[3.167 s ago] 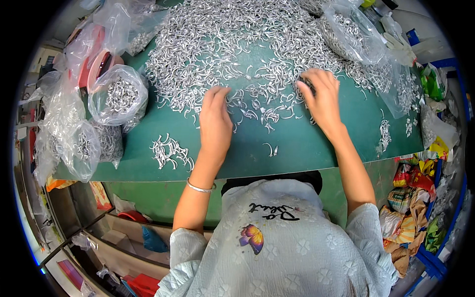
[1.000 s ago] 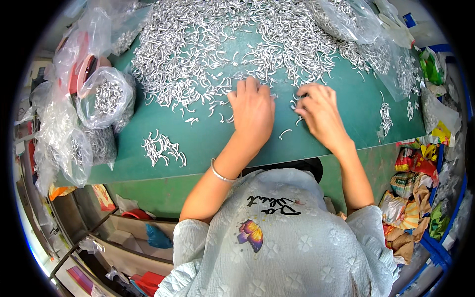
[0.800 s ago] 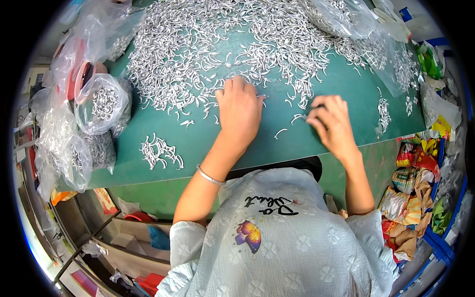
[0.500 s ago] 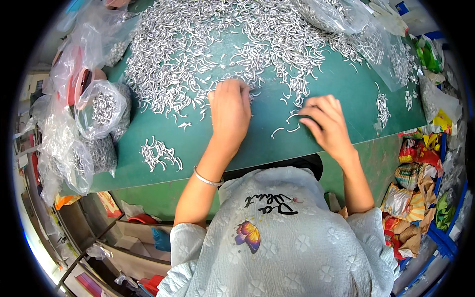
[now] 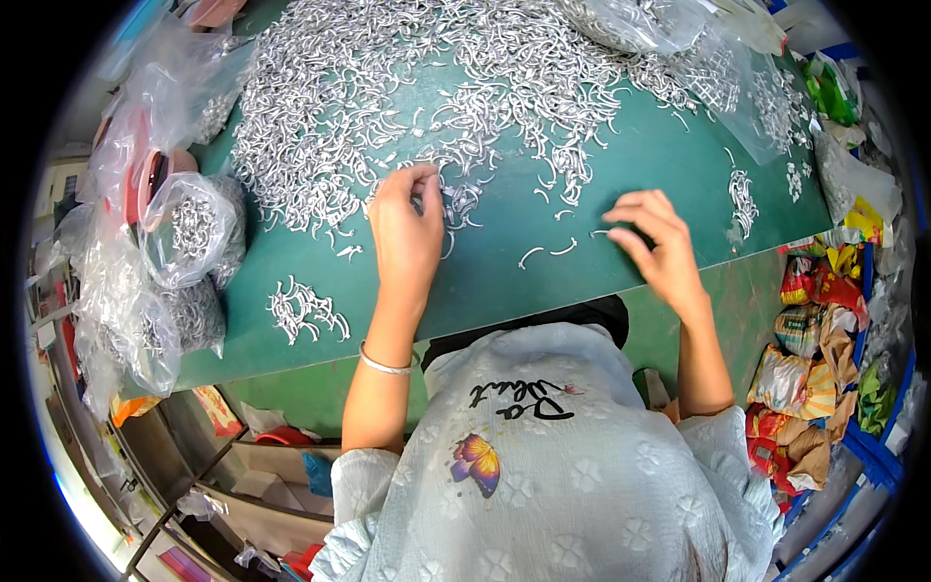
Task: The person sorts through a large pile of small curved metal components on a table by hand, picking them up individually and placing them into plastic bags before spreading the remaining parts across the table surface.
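Observation:
A large heap of small, curved silver metal pieces (image 5: pixel 320 116) covers the far part of the green table (image 5: pixel 485 262). At its near edge is my left hand (image 5: pixel 405 233), fingers curled down and closed. Whatever lies within that hand is hidden. Several pieces (image 5: pixel 464 202) lie just right of its fingers. My right hand (image 5: pixel 658 242) hovers over the table farther right, thumb and fingers apart. Close to its thumb tip is one thin curved piece (image 5: pixel 599 233). Two more loose pieces (image 5: pixel 548 252) lie between my hands.
A small separate pile of pieces (image 5: pixel 308 310) lies near the front left. Clear plastic bags of pieces (image 5: pixel 194 228) stand along the left side. Another clear bag (image 5: pixel 659 24) rests at the far right, with a little cluster (image 5: pixel 742 204) nearer the right edge.
My left hand has moved left along the heap's near edge. My right hand has shifted slightly right with its fingers spread wider, and the piece by its thumb has moved right.

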Tool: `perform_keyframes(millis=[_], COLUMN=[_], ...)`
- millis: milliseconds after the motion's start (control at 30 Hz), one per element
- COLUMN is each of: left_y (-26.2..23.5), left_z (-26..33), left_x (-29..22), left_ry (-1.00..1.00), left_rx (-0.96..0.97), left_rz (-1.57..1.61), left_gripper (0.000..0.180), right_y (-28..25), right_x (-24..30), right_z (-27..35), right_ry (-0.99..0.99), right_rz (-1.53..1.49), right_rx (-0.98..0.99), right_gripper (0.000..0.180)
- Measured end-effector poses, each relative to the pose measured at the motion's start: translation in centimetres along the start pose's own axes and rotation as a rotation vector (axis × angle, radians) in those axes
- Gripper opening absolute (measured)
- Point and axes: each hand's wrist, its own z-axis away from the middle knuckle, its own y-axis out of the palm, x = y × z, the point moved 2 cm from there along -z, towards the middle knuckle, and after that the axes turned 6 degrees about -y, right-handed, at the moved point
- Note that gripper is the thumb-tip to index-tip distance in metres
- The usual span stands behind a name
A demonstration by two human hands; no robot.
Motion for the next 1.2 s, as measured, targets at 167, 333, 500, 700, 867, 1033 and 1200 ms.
perform_keyframes(millis=[167,333,500,700,867,1033,1200], left_y=[-0.3,-1.4,-2.0,1.0,0.8,-0.3,0.2], left_z=[-0.3,-0.7,0.5,3.3,3.0,2.6,4.8], left_x=[0.4,0.3,-1.7,-3.2,-2.7,-2.5,-4.2], left_ry=[-0.115,-0.138,-0.032,-0.275,-0.119,0.010,0.181], left_rx=[-0.054,-0.050,0.116,0.506,0.364,0.139,0.151], left_rz=[0.026,0.070,0.057,0.287,0.106,-0.063,0.092], left_gripper=[0.013,0.015,0.010,0.011,0.012,0.018,0.029], right_y=[0.1,-0.4,-0.3,0.1,0.4,1.2,1.1], right_x=[-0.1,-0.1,-0.3,0.0,0.2,0.5,3.1], right_z=[0.4,0.8,1.5,1.4,1.5,1.4,1.0], right_ry=[0.013,0.078,0.135,0.137,0.100,0.086,0.280], right_rz=[0.128,0.056,-0.003,0.037,0.077,0.088,-0.289], right_rx=[-0.040,-0.104,-0.052,-0.053,-0.070,-0.089,-0.146], right_gripper=[0.017,0.013,0.013,0.015,0.016,0.014,0.010])
